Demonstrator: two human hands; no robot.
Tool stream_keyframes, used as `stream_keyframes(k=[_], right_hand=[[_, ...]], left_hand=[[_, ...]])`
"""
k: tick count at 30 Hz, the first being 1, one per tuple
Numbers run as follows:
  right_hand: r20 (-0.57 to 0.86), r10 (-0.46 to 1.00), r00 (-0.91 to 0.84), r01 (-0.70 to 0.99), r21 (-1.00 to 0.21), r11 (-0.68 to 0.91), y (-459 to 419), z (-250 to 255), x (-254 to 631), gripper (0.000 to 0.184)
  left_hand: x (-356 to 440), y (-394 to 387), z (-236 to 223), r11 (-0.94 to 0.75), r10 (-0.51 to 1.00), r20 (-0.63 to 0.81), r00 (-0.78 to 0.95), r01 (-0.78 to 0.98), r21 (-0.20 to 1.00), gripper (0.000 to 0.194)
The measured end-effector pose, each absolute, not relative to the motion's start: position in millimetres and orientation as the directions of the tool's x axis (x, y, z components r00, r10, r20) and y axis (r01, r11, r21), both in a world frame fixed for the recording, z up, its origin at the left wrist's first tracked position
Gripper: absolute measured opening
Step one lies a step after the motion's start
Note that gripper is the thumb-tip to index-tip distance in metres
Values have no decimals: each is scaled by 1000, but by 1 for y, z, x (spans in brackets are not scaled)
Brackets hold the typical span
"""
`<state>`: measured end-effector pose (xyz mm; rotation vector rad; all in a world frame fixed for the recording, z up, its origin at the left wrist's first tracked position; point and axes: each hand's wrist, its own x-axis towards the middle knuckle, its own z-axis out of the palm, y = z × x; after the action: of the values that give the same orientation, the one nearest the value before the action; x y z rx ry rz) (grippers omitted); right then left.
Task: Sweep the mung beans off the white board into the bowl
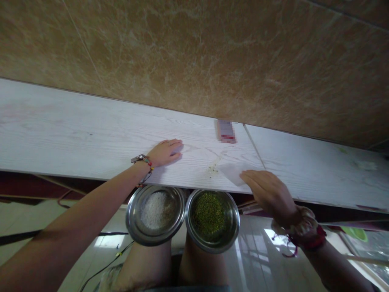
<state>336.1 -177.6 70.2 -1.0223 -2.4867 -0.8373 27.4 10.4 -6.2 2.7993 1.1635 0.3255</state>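
Observation:
My left hand [165,153] lies on the white wood-grain tabletop, fingers stretched out and holding nothing. My right hand [270,190] pinches a thin whitish flat piece [233,173], perhaps paper or plastic, low against the tabletop. Just left of that piece, a few small greenish grains [213,168] are scattered. Two steel bowls sit on my thighs below the table's front edge. White grains like rice fill part of the left bowl [131,221], with a brownish patch on one side. Green beans, like mung beans, are in the right bowl [233,227].
A pixelated small flat object [226,131] lies at the back of the table [75,125], near the brown marbled wall [194,52]. A seam crosses the tabletop right of it. Below are a glossy tiled floor [252,247] and a black cable [105,265].

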Motion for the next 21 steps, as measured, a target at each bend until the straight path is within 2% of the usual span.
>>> stream_keyframes(k=[5, 12, 21], right_hand=[[466, 548, -694, 717, 378, 586, -174, 68, 337, 36], [463, 573, -677, 733, 349, 584, -189, 74, 346, 27], [473, 543, -694, 719, 414, 558, -178, 71, 341, 30]], left_hand=[[27, 11, -7, -705, 709, 166, 685, 690, 165, 45], [28, 10, -5, -706, 708, 155, 689, 689, 166, 48], [29, 9, -4, -699, 715, 146, 684, 694, 173, 50]])
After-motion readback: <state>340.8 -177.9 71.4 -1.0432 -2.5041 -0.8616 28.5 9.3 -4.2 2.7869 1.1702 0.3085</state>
